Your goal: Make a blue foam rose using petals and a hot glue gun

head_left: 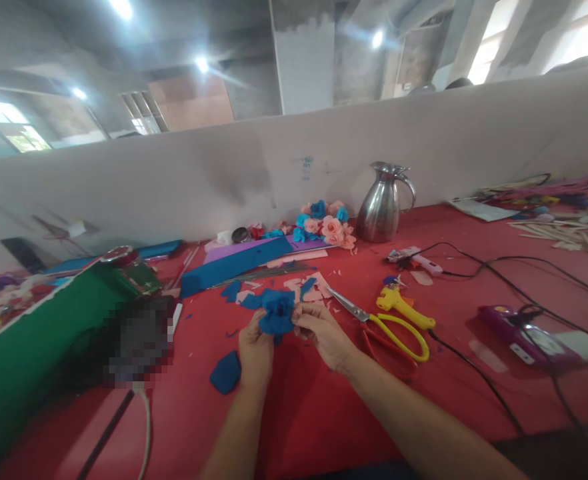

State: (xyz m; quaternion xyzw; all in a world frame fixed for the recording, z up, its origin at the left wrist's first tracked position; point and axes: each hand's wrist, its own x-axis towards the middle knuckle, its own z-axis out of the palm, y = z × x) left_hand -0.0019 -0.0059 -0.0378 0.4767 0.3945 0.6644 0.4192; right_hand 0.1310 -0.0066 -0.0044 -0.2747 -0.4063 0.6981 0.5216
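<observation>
A long red surface (324, 413) runs against a low, pale grey partition wall (174, 173), smudged in places. Above it rises a bare concrete ceiling (174, 33) with bright round lights (202, 64) and a white pillar (307, 60). Daylight comes through a window (4, 123) far left and another window (489, 57) upper right

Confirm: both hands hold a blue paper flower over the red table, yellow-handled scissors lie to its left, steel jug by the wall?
One error. The head view shows the yellow-handled scissors to the right of the blue paper flower, not left. The rest stands: left hand and right hand hold it over the red table, steel jug by the wall.
</observation>
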